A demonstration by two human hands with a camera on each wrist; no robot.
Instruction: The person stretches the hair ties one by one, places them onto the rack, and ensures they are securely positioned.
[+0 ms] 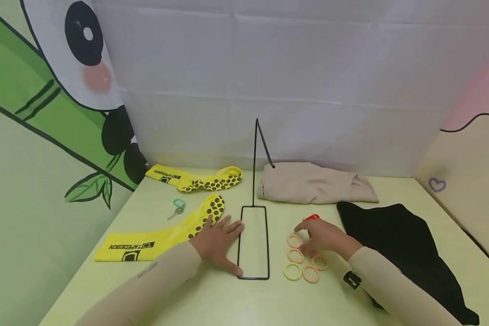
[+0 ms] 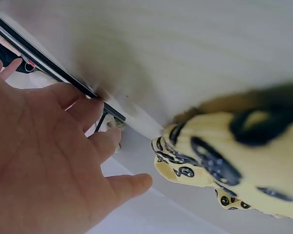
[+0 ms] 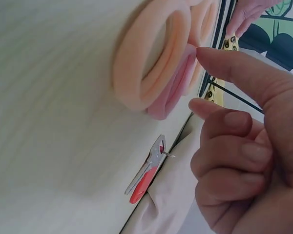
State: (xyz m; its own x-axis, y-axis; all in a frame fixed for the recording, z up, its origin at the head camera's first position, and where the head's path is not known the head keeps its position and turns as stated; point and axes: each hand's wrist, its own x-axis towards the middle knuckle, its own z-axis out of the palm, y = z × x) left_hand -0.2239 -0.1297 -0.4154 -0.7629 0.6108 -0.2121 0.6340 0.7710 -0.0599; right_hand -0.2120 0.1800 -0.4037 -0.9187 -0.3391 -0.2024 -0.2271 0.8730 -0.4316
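Step in hand, by the look of it: steadying on the left, reaching for a ring on the right. At far left, leave the near sock (image 1: 130, 246) undisturbed. Rest the left hand (image 1: 220, 242) lightly on the stand (image 1: 253, 278), fingers spread and grasping nothing, with just enough weight to stop a skid; best not to shove sideways against such thin wire. Over the rings (image 1: 293, 279), come in low with the right hand (image 1: 328, 237), set thumb and forefinger either side of one rim, pinch gently and lift straight up, so as not to scatter the others. Mind the red tag (image 1: 311, 218) just beyond, easy to brush in passing.

For position: between both hands, the stand, with base flat on the counter (image 1: 269, 308) and left bar at the left fingertips and thumb. Right of that, the rings, clustered on the counter, below and left of the right hand. Thumb and forefinger parted there, apparently holding nothing, other fingers curled; close by the farthest ring (image 1: 288, 241), contact impossible to tell. Farther right, the black cloth (image 1: 395, 249).
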